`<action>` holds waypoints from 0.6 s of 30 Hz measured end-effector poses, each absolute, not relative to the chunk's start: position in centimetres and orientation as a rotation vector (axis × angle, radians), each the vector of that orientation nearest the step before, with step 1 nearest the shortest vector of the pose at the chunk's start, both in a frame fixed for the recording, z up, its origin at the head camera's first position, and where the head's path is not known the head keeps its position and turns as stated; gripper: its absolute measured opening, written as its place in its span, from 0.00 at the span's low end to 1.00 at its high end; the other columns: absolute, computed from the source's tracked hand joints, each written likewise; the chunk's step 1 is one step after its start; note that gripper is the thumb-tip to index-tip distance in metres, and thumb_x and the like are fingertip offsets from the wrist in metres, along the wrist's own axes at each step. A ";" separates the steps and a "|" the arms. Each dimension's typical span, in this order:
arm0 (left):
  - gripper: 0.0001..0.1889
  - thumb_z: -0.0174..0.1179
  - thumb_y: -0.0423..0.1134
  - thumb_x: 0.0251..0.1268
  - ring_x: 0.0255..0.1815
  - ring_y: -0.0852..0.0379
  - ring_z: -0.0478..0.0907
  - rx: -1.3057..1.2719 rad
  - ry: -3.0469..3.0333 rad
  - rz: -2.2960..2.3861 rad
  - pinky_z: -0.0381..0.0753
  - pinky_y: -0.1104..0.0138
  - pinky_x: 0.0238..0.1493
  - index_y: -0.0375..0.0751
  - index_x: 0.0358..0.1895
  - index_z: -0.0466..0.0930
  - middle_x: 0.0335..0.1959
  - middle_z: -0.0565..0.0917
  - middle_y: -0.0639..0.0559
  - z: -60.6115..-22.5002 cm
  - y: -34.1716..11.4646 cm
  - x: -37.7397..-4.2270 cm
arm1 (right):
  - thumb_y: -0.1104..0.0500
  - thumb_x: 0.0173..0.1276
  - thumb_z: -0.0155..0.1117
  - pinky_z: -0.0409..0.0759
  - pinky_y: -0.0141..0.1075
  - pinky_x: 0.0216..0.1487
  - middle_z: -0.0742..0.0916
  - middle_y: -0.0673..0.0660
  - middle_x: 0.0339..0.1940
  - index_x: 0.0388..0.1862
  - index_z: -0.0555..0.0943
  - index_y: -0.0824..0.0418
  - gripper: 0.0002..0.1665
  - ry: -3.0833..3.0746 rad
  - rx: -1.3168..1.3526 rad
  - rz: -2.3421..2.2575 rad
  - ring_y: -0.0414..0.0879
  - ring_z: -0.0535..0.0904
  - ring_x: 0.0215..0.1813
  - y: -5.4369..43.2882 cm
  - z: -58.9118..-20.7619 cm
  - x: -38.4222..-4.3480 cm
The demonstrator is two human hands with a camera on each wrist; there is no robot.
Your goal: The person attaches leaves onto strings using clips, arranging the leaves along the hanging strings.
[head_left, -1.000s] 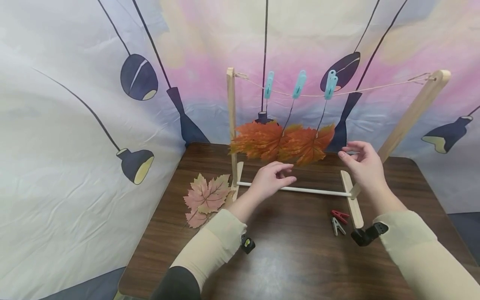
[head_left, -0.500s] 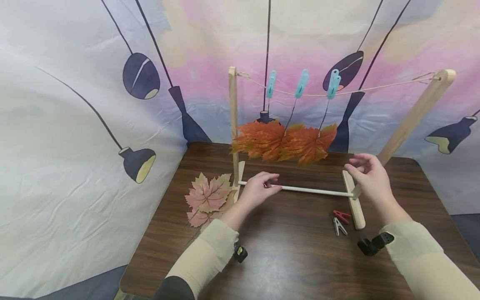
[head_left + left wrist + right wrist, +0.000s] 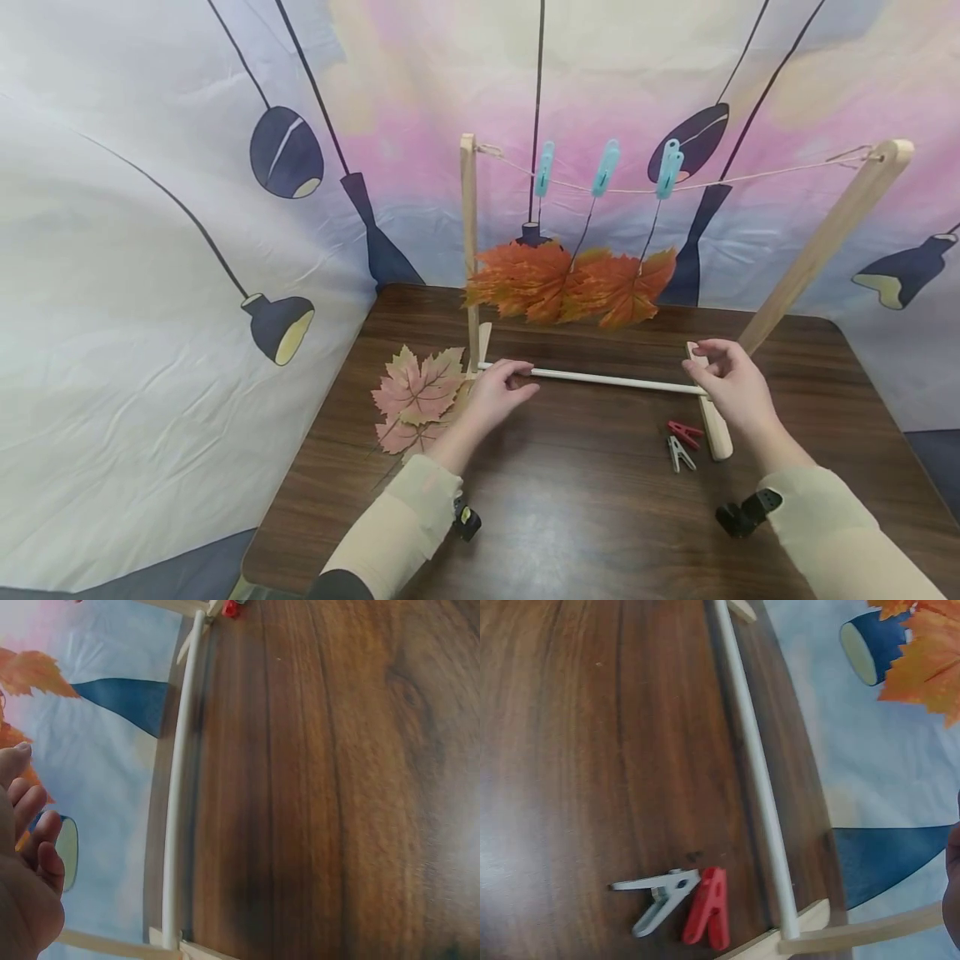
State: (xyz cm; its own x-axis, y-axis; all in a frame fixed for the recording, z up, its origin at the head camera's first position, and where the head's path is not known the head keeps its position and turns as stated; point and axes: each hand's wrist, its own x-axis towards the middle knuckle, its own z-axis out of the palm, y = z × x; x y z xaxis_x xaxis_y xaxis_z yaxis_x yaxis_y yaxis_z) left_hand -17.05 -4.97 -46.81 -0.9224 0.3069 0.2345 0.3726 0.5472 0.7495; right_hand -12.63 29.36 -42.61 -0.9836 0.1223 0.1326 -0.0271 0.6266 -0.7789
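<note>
Jagged orange-red leaves hang from light-blue clothespins

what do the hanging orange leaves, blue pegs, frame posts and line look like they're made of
Orange leaves: probably printed fabric with a matte finish, judging by the dark veins and jagged edges; thin plastic is possible. Blue pegs: likely smooth moulded plastic, given their even colour. Posts: apparently pale wood, smooth with rounded ends. Line: seemingly thin tan string, tied at the posts; exact fibre unclear.
</note>
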 end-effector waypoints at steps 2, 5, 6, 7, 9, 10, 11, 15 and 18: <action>0.15 0.67 0.40 0.56 0.32 0.55 0.76 -0.573 -2.710 -1.348 0.73 0.69 0.34 0.39 0.47 0.82 0.39 0.82 0.48 -47.1 -5.3 -16.9 | 0.47 0.68 0.59 0.70 0.33 0.25 0.78 0.62 0.50 0.57 0.69 0.66 0.29 -2.699 -0.071 1.255 0.36 0.71 0.30 29.5 -43.2 -12.4; 0.15 0.67 0.40 0.57 0.31 0.56 0.75 -0.542 -2.718 -1.351 0.72 0.70 0.32 0.39 0.47 0.82 0.40 0.82 0.47 -47.5 -5.8 -16.8 | 0.47 0.67 0.59 0.70 0.34 0.23 0.79 0.61 0.46 0.57 0.69 0.66 0.29 -2.737 -0.058 1.213 0.36 0.71 0.30 29.7 -44.1 -11.9; 0.15 0.67 0.40 0.56 0.30 0.57 0.74 -0.529 -2.714 -1.354 0.72 0.70 0.31 0.39 0.47 0.82 0.40 0.82 0.47 -47.6 -5.9 -16.8 | 0.47 0.67 0.59 0.70 0.34 0.23 0.80 0.61 0.43 0.57 0.70 0.66 0.29 -2.749 -0.053 1.197 0.37 0.72 0.29 29.8 -44.4 -11.8; 0.15 0.67 0.39 0.56 0.29 0.58 0.74 -0.513 -2.704 -1.358 0.72 0.70 0.31 0.39 0.47 0.82 0.41 0.82 0.47 -47.8 -6.1 -16.8 | 0.47 0.67 0.59 0.70 0.34 0.23 0.80 0.61 0.39 0.57 0.70 0.65 0.28 -2.757 -0.048 1.186 0.37 0.72 0.28 29.9 -44.7 -11.7; 0.15 0.67 0.38 0.56 0.28 0.60 0.73 -0.487 -2.680 -1.368 0.72 0.71 0.30 0.39 0.47 0.82 0.41 0.82 0.48 -48.2 -6.3 -16.8 | 0.48 0.67 0.60 0.69 0.35 0.22 0.80 0.60 0.35 0.57 0.70 0.65 0.27 -2.772 -0.040 1.162 0.39 0.72 0.27 30.0 -45.3 -11.5; 0.16 0.67 0.37 0.55 0.27 0.61 0.72 -0.476 -2.666 -1.374 0.72 0.71 0.30 0.38 0.47 0.81 0.41 0.82 0.48 -48.3 -6.5 -16.8 | 0.48 0.67 0.60 0.69 0.35 0.22 0.81 0.60 0.35 0.57 0.70 0.65 0.27 -2.779 -0.037 1.158 0.39 0.72 0.27 30.1 -45.4 -11.5; 0.16 0.67 0.37 0.55 0.27 0.61 0.72 -0.462 -2.656 -1.379 0.72 0.71 0.30 0.38 0.47 0.81 0.41 0.82 0.48 -48.5 -6.6 -16.8 | 0.48 0.67 0.60 0.70 0.35 0.22 0.81 0.60 0.35 0.57 0.70 0.65 0.27 -2.784 -0.032 1.145 0.39 0.73 0.27 30.1 -45.6 -11.4; 0.17 0.68 0.36 0.54 0.26 0.60 0.72 -0.428 -2.645 -1.368 0.72 0.71 0.28 0.36 0.47 0.81 0.42 0.82 0.46 -49.2 -7.3 -16.5 | 0.49 0.67 0.60 0.70 0.34 0.22 0.81 0.63 0.40 0.57 0.69 0.67 0.28 -2.792 -0.027 1.136 0.39 0.73 0.28 30.2 -46.3 -11.2; 0.18 0.67 0.37 0.54 0.26 0.57 0.73 -0.419 -2.661 -1.346 0.72 0.71 0.27 0.35 0.48 0.80 0.42 0.82 0.44 -49.8 -8.0 -16.3 | 0.50 0.67 0.61 0.70 0.34 0.22 0.80 0.64 0.43 0.57 0.70 0.67 0.28 -2.784 -0.047 1.133 0.38 0.72 0.28 30.3 -46.7 -10.9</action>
